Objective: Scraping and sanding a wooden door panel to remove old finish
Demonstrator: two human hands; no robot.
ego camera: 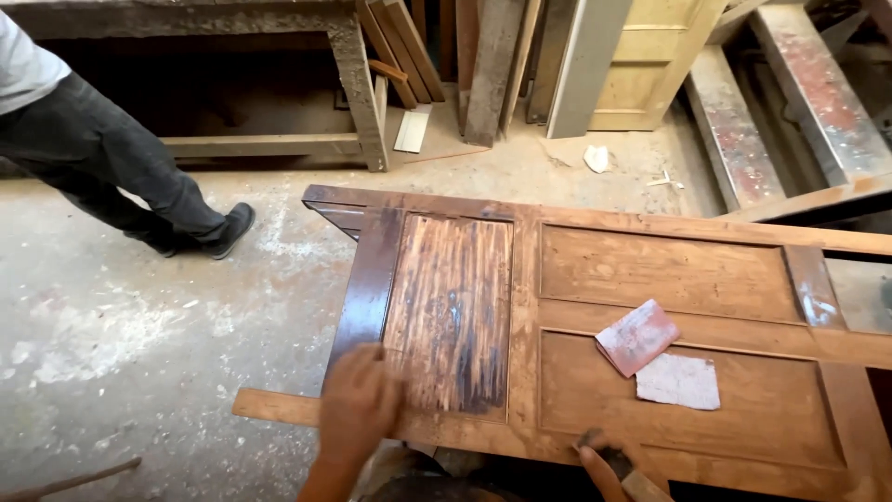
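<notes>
Dusty concrete workshop floor (139, 316), pale with sanding dust; planks and a yellow panelled door (650, 65) lean against the far wall. Brown panelled wooden door (669, 270) lies flat across the middle of the view, one end overhanging a loose pale wooden batten (269, 405).

Left hand (358, 402) lies palm down on the door's near-left corner, fingers (383, 367) spread and released, holding nothing, tips touching the edge of the streaked panel (451, 311), where dark varnish is partly scraped away.

Right hand (609, 465) sits at the door's near edge, fingers clenched around a small dark tool with a worn wooden handle (632, 479); kind of tool not clear, partly cut off by the frame.

Beyond the right fingers, well apart: folded reddish sheet of sandpaper (637, 336) overlapping a grey-white sheet of sandpaper (678, 381), both on the lower right panel.

Another person's leg in dark trousers and a black shoe (230, 228) stands on the floor, far beyond the left fingers.
</notes>
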